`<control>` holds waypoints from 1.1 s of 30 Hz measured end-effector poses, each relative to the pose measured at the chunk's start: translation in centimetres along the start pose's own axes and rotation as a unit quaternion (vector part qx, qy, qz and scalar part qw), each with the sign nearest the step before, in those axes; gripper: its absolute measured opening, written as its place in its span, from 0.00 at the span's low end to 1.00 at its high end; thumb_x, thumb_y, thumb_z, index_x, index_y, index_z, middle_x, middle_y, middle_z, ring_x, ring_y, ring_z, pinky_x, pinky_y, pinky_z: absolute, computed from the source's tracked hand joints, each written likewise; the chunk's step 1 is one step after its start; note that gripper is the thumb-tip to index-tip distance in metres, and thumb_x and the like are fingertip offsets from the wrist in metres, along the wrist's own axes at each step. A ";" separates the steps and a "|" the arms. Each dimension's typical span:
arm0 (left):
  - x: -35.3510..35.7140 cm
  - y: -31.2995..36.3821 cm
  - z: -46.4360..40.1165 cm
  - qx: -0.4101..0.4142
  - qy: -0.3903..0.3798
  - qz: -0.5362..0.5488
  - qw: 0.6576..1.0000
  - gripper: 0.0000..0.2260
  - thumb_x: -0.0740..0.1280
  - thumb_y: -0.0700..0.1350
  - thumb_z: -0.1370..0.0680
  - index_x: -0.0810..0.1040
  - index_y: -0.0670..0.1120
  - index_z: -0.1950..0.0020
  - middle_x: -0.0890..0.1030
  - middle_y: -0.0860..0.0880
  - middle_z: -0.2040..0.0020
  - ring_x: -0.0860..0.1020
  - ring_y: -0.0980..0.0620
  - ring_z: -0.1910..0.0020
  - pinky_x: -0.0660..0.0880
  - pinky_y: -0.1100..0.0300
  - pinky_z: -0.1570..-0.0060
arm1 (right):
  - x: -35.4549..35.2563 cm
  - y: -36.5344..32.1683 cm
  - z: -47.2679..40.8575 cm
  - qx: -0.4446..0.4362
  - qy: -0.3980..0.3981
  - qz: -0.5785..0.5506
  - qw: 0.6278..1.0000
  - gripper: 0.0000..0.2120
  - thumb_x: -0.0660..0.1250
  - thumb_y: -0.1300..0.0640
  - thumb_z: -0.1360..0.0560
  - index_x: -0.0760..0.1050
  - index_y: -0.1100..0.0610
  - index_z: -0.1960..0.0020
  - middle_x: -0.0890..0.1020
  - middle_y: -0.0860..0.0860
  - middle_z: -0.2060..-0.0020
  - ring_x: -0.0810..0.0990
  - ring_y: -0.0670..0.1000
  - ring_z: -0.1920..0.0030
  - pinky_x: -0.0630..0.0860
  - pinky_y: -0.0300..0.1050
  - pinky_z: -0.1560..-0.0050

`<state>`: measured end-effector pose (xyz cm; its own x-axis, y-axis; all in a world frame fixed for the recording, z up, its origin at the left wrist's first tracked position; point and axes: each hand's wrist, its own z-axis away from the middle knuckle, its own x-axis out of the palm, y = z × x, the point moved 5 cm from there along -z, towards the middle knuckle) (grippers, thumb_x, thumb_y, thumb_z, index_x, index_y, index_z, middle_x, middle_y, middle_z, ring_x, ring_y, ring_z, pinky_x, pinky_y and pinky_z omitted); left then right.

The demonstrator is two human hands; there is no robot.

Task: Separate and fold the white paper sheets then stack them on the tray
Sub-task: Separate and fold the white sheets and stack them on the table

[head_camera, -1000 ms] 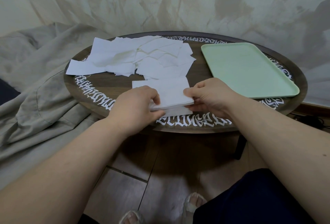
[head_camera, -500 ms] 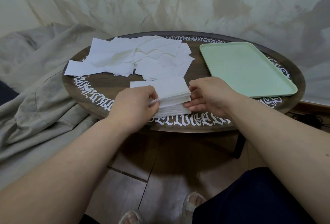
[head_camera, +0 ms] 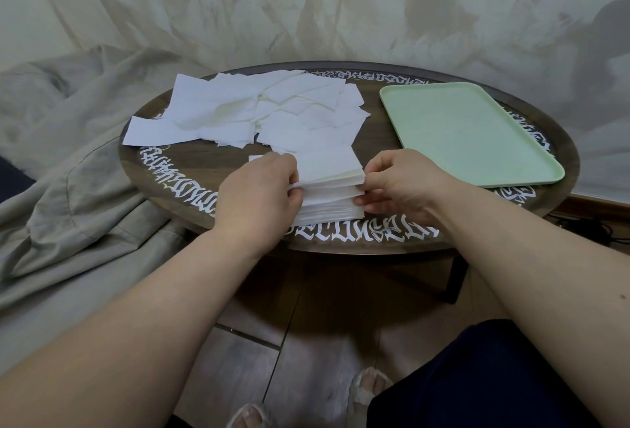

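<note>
At the centre of the frame, a stack of white paper sheets (head_camera: 329, 185) sits near the front edge of the round dark tabletop (head_camera: 191, 168). The left hand (head_camera: 259, 195) has its grip curled round the stack's left side, lifting the upper sheets. The right hand (head_camera: 399, 185) pinches the stack's right edge. Loose sheets (head_camera: 245, 110) lie scattered at upper left. A green tray (head_camera: 467, 134) lies at right, apart from the stack.

table (head_camera: 211, 168): dark oval, white lettered rim | on it: loose sheets (head_camera: 245, 110), paper stack (head_camera: 329, 185), green tray (head_camera: 467, 134)
</note>
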<state>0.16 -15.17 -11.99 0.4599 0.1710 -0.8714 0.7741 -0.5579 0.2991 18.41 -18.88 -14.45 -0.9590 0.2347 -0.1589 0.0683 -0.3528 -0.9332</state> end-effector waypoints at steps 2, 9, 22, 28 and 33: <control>0.3 0.2 0.0 0.007 0.000 -0.008 1.000 0.02 0.67 0.42 0.25 0.74 0.45 0.56 0.77 0.49 0.55 0.72 0.46 0.57 0.65 0.54 0.62 | 0.0 0.0 0.1 0.003 -0.002 0.002 1.000 0.11 0.67 0.71 0.26 0.70 0.58 0.61 0.79 0.55 0.69 0.82 0.50 0.70 0.79 0.41 0.68; 0.6 0.1 -0.1 -0.021 0.004 -0.009 1.000 0.05 0.65 0.43 0.25 0.69 0.47 0.57 0.70 0.53 0.59 0.67 0.49 0.60 0.61 0.55 0.62 | 0.1 0.0 0.2 0.006 -0.010 -0.012 1.000 0.11 0.66 0.72 0.26 0.70 0.59 0.62 0.78 0.55 0.70 0.82 0.50 0.71 0.79 0.41 0.69; 1.4 -0.7 0.1 0.036 -0.089 0.010 0.995 0.11 0.72 0.53 0.26 0.77 0.49 0.50 0.79 0.53 0.46 0.75 0.49 0.45 0.71 0.54 0.49 | 0.2 0.4 0.1 0.038 -0.012 -0.016 0.999 0.15 0.66 0.49 0.23 0.76 0.61 0.58 0.81 0.55 0.66 0.81 0.53 0.66 0.79 0.44 0.61; 1.1 -1.3 0.2 0.039 -0.085 0.010 0.996 0.11 0.74 0.51 0.27 0.76 0.50 0.50 0.79 0.52 0.42 0.75 0.49 0.43 0.69 0.55 0.47 | 0.2 0.2 0.0 0.006 -0.016 0.000 1.000 0.08 0.69 0.62 0.25 0.74 0.61 0.62 0.78 0.56 0.66 0.81 0.51 0.66 0.78 0.41 0.63; 1.0 -1.5 0.2 0.032 -0.077 0.022 0.996 0.11 0.74 0.50 0.28 0.75 0.50 0.52 0.79 0.51 0.43 0.75 0.48 0.43 0.70 0.53 0.47 | 0.1 0.1 0.0 -0.002 -0.018 -0.006 1.000 0.10 0.70 0.62 0.25 0.72 0.61 0.62 0.78 0.56 0.66 0.80 0.50 0.68 0.78 0.42 0.64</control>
<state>-0.62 -14.29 -13.41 0.4163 0.0218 -0.9090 0.7230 -0.6142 0.3164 18.33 -18.88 -14.56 -0.9691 0.2064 -0.1353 0.0568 -0.3468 -0.9362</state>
